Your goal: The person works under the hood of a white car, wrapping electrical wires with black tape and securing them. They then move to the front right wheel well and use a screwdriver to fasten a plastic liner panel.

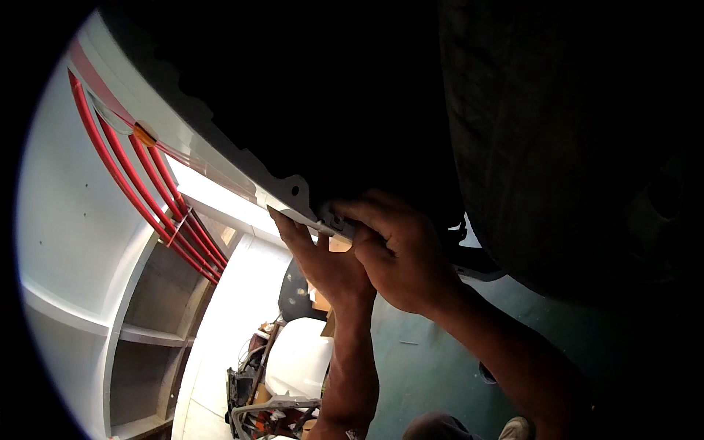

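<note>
The white fender of a car curves down from the upper left, with a flange and a round hole near its lower end. My left hand reaches up to that end, its fingers stretched out against the outer side of the panel. Crossing close beside it, my right hand has its fingers curled in at the flange's tip, by a small grey piece. What those fingers pinch is hidden by the hand and the shadow. An orange side lamp shows higher on the fender.
A dark tyre fills the right side, close to my right arm. Red pipes run along the white wall at left, above wooden shelves. A white body panel and loose parts lie below on the green floor.
</note>
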The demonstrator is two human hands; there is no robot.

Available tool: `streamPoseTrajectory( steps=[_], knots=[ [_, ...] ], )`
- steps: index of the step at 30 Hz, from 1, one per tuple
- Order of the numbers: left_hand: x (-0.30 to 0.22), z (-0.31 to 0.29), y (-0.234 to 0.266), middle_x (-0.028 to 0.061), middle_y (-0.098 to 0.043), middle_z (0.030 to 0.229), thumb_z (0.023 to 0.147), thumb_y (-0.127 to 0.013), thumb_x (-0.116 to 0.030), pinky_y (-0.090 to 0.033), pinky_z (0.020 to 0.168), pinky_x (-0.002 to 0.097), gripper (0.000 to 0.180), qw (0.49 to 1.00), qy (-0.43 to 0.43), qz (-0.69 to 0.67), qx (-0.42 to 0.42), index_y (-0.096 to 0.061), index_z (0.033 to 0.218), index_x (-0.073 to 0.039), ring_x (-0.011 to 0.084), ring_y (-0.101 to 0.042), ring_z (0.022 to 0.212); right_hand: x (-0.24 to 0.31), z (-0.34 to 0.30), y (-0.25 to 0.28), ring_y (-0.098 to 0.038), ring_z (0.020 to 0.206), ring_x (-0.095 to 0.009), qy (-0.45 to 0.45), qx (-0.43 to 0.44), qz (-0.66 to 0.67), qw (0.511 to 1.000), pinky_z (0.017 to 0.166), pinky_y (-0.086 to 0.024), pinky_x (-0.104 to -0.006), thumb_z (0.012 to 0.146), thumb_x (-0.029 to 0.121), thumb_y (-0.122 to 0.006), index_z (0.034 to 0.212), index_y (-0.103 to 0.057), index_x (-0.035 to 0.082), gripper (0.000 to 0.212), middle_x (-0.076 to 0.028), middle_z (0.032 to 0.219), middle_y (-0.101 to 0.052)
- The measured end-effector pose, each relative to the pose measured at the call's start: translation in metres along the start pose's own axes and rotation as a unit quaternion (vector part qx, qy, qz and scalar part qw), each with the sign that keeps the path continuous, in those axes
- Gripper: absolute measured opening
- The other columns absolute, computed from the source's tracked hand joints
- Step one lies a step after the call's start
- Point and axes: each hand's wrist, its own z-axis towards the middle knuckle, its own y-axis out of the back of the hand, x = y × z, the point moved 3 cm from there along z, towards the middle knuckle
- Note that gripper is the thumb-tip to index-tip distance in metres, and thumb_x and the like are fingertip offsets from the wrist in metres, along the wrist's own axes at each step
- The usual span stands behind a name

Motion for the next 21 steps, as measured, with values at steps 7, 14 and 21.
streamPoseTrajectory(
  steps=[7,14,21],
  knots=[
    [0.01,0.001,0.0,0.0254,-0.024,0.158,0.076,-0.086,-0.028,-0.049,0.104,0.0565,0.115,1.0,-0.02,-0.012,0.002,-0.009,0.158,-0.004,0.0443,-0.033,0.144,0.003,0.001,-0.002,-0.065,0.087,-0.028,-0.023,0.015,-0.025,0.999,0.075,-0.055,-0.0377,0.081,-0.003,-0.055,0.118,-0.063,-0.005,0.038,-0.019,0.103,-0.063],
    [0.001,0.0,-0.005,0.0258,-0.024,0.158,0.076,-0.086,-0.028,-0.045,0.107,0.0585,0.115,1.0,0.008,-0.003,-0.011,-0.009,0.158,-0.004,0.0443,-0.031,0.145,0.0,0.003,0.008,-0.065,0.091,-0.03,-0.016,0.046,-0.008,0.999,0.077,-0.055,-0.0393,0.08,-0.003,-0.055,0.122,-0.062,-0.005,0.043,-0.02,0.104,-0.064],
    [-0.003,0.0,-0.012,0.0271,-0.022,0.159,0.076,-0.086,-0.025,-0.042,0.109,0.0589,0.117,1.0,0.019,-0.02,-0.01,-0.007,0.159,-0.004,0.0439,-0.028,0.146,-0.003,0.006,0.014,-0.065,0.091,-0.029,-0.018,0.065,-0.021,0.998,0.079,-0.055,-0.0394,0.082,-0.001,-0.055,0.124,-0.061,-0.003,0.043,-0.02,0.106,-0.064]
  ],
)
